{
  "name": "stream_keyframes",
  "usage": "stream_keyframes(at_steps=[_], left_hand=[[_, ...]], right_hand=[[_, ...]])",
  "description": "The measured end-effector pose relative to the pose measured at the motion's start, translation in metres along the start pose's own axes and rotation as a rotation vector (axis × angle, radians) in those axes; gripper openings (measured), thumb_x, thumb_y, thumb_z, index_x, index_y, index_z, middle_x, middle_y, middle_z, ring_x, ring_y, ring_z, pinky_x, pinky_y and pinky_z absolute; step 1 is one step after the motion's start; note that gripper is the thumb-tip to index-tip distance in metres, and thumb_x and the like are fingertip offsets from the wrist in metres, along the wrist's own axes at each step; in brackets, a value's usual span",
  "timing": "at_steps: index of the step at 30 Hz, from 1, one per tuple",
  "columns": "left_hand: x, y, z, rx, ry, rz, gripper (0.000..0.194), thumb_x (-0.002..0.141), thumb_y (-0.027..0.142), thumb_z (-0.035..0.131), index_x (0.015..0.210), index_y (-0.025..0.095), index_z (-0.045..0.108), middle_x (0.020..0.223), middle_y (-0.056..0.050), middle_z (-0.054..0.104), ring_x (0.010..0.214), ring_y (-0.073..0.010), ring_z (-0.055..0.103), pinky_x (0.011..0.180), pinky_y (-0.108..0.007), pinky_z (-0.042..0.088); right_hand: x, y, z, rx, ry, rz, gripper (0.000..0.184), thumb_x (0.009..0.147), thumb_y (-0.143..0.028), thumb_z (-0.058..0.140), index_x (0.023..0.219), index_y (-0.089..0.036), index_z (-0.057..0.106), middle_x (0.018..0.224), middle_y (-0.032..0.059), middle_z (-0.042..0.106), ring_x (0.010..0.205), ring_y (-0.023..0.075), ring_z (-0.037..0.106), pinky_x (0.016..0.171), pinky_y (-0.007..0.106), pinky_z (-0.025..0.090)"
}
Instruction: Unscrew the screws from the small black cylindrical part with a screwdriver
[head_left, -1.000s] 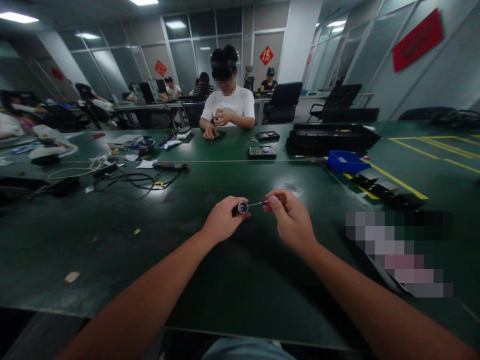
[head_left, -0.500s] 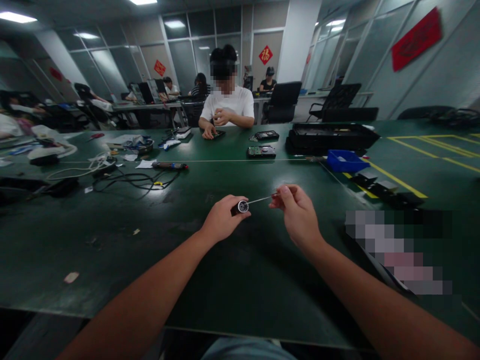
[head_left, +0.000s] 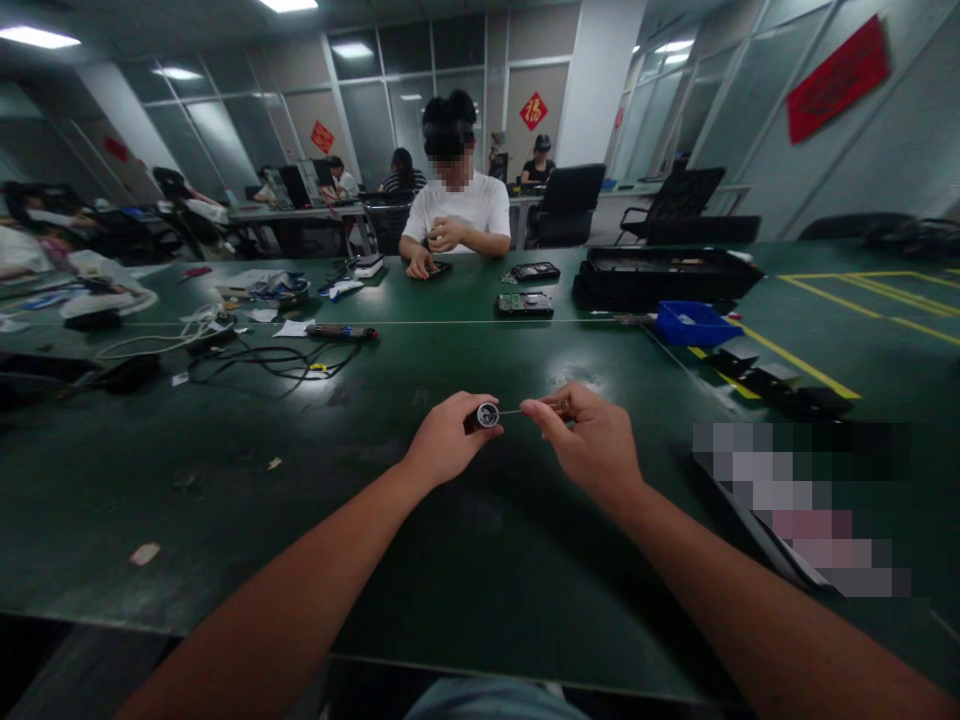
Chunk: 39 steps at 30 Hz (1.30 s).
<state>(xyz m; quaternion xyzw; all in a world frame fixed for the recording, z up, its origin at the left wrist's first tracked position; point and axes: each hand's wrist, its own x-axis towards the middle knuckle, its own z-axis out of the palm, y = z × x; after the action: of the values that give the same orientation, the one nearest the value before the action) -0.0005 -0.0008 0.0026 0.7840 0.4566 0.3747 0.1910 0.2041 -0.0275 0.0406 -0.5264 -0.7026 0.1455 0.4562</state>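
My left hand [head_left: 441, 440] is closed around a short dark cylinder [head_left: 487, 414]. Its round, silvery end faces me and shows some structure inside that is too small to make out. Between thumb and fingers, my right hand [head_left: 596, 440] pinches a thin metal tool [head_left: 511, 411]. The slim shaft points left, its end at the rim of the cylinder; whether it touches or goes inside, I cannot tell. My fingers mostly cover the tool's rear part. Both hands are held over the green table [head_left: 465, 560].
Across the table a person [head_left: 459, 215] in a white shirt handles a small dark object. Two hard drives [head_left: 525, 304] lie ahead, with a black tray [head_left: 664, 272] and blue bin [head_left: 696, 323] to the right. Cables [head_left: 277, 365] and a pen-shaped tool [head_left: 341, 332] lie left.
My right hand has turned and moved slightly lower, its thumb now closer to the cylinder. Less of the tool's shaft shows, and it lies more level. My left hand has stayed nearly still.
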Motion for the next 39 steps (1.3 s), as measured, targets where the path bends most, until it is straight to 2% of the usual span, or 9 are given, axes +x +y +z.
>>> stream_keyframes(at_steps=[5, 9, 12, 15, 21, 25, 27, 31, 39], left_hand=[[0.001, -0.002, 0.001, 0.010, 0.008, 0.001, 0.034, 0.084, 0.029, 0.074, 0.117, 0.022, 0.068, 0.106, -0.003, 0.068, 0.094, -0.0189, 0.064, 0.084, -0.032, 0.050], [0.001, -0.003, 0.001, 0.028, 0.004, -0.007, 0.034, 0.084, 0.029, 0.074, 0.117, 0.023, 0.068, 0.103, -0.003, 0.068, 0.091, -0.0188, 0.064, 0.081, -0.032, 0.050], [0.002, -0.003, 0.001, 0.033, 0.005, -0.012, 0.034, 0.084, 0.029, 0.074, 0.117, 0.023, 0.068, 0.104, -0.003, 0.069, 0.092, -0.0189, 0.064, 0.081, -0.032, 0.050], [0.001, -0.003, 0.001, 0.038, 0.026, -0.026, 0.035, 0.084, 0.029, 0.073, 0.118, 0.022, 0.068, 0.107, -0.004, 0.070, 0.094, -0.0196, 0.065, 0.084, -0.033, 0.051], [0.001, -0.002, 0.003, 0.007, 0.004, 0.002, 0.036, 0.083, 0.027, 0.074, 0.118, 0.022, 0.068, 0.113, -0.005, 0.072, 0.104, -0.0218, 0.066, 0.093, -0.037, 0.051], [0.001, -0.001, 0.003, -0.010, -0.002, 0.000, 0.037, 0.084, 0.028, 0.074, 0.120, 0.023, 0.067, 0.115, -0.004, 0.072, 0.103, -0.0216, 0.067, 0.093, -0.037, 0.052], [0.001, -0.001, 0.003, -0.003, -0.014, -0.007, 0.036, 0.084, 0.028, 0.073, 0.120, 0.023, 0.067, 0.114, -0.004, 0.072, 0.103, -0.0218, 0.067, 0.092, -0.037, 0.052], [0.001, -0.001, 0.001, 0.005, -0.004, -0.015, 0.036, 0.085, 0.027, 0.072, 0.120, 0.023, 0.067, 0.114, -0.005, 0.071, 0.103, -0.0216, 0.066, 0.090, -0.037, 0.053], [0.001, -0.002, 0.002, 0.011, 0.001, -0.007, 0.038, 0.085, 0.030, 0.073, 0.122, 0.023, 0.067, 0.116, -0.005, 0.072, 0.107, -0.0227, 0.066, 0.095, -0.038, 0.051]], right_hand=[[-0.002, -0.004, -0.002, 0.037, -0.062, -0.116, 0.014, 0.095, -0.033, 0.054, 0.098, -0.022, 0.063, 0.081, 0.0033, 0.070, 0.072, 0.0185, 0.066, 0.066, 0.032, 0.047], [-0.003, -0.007, -0.004, 0.052, -0.139, -0.155, 0.014, 0.097, -0.029, 0.049, 0.096, -0.022, 0.060, 0.079, 0.0020, 0.065, 0.070, 0.0175, 0.061, 0.065, 0.032, 0.045], [-0.004, -0.004, 0.000, 0.191, -0.104, -0.060, 0.015, 0.098, -0.032, 0.050, 0.102, -0.022, 0.059, 0.082, 0.0020, 0.065, 0.073, 0.0172, 0.062, 0.067, 0.032, 0.047], [-0.002, 0.003, 0.008, 0.442, -0.056, 0.054, 0.017, 0.095, -0.035, 0.056, 0.103, -0.021, 0.059, 0.091, 0.0041, 0.068, 0.082, 0.0185, 0.066, 0.077, 0.035, 0.052], [0.007, 0.017, 0.019, 0.681, 0.041, 0.224, 0.027, 0.091, -0.048, 0.061, 0.093, -0.021, 0.063, 0.081, 0.0024, 0.065, 0.074, 0.0174, 0.064, 0.076, 0.037, 0.057], [0.011, 0.022, 0.020, 0.837, -0.009, 0.399, 0.031, 0.089, -0.052, 0.059, 0.085, -0.021, 0.060, 0.072, 0.0007, 0.060, 0.064, 0.0164, 0.061, 0.068, 0.037, 0.059], [0.011, 0.022, 0.020, 0.816, 0.016, 0.377, 0.029, 0.090, -0.051, 0.059, 0.086, -0.022, 0.059, 0.075, 0.0013, 0.061, 0.066, 0.0163, 0.061, 0.067, 0.036, 0.058], [0.007, 0.020, 0.018, 0.688, 0.101, 0.241, 0.025, 0.093, -0.047, 0.057, 0.094, -0.022, 0.060, 0.084, 0.0024, 0.064, 0.074, 0.0165, 0.064, 0.071, 0.035, 0.057], [0.001, 0.005, 0.012, 0.416, 0.061, 0.083, 0.022, 0.097, -0.041, 0.053, 0.097, -0.020, 0.061, 0.085, 0.0041, 0.068, 0.076, 0.0177, 0.067, 0.073, 0.034, 0.052]])
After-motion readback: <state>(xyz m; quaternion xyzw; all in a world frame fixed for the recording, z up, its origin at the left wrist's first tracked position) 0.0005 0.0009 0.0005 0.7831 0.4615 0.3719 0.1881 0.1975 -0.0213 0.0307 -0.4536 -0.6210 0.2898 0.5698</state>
